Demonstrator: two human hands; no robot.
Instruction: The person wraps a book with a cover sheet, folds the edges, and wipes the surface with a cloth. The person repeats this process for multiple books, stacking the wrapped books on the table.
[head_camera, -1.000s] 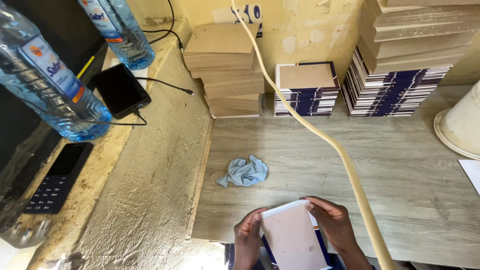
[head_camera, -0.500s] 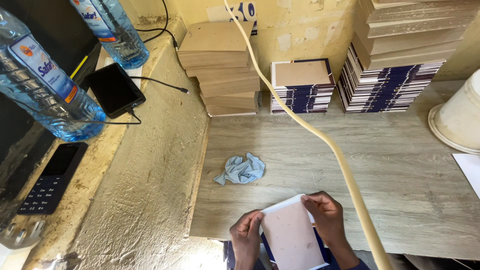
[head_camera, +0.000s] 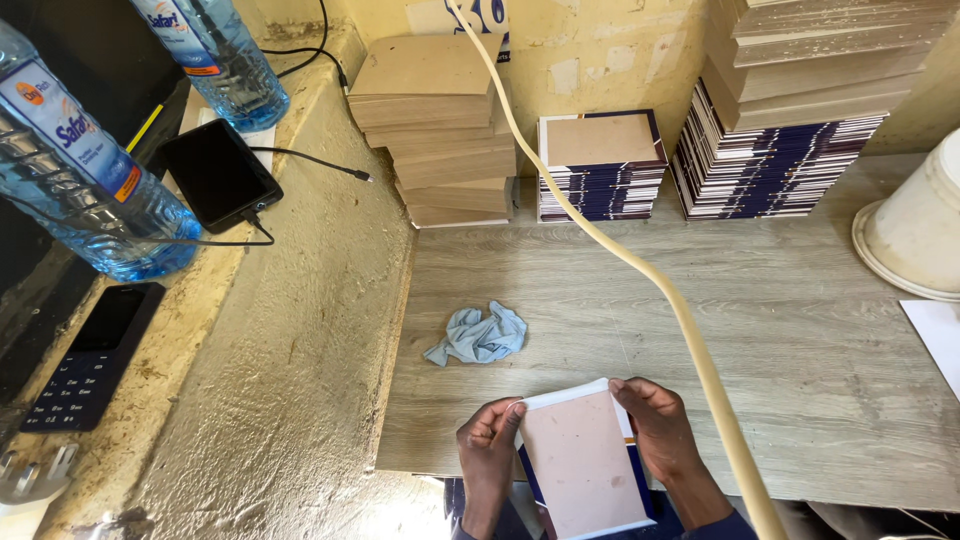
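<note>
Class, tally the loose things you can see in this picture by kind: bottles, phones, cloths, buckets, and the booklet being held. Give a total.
Water bottles: 2
Phones: 2
Crumpled blue cloth: 1
White bucket: 1
Booklet held by left hand and right hand: 1
Total: 7

Plenty here slips out of sight or off the edges.

Under the left hand (head_camera: 490, 455) and right hand (head_camera: 660, 440), the pale board (head_camera: 580, 465) runs off the bottom edge, hiding most of the blue cover (head_camera: 640, 480) beneath; both wrists are cut off too. Far right of the right hand, the white bucket (head_camera: 915, 230) and a white sheet (head_camera: 940, 335) are clipped. Far left of the left hand, a plug (head_camera: 30, 475) is barely readable.
</note>
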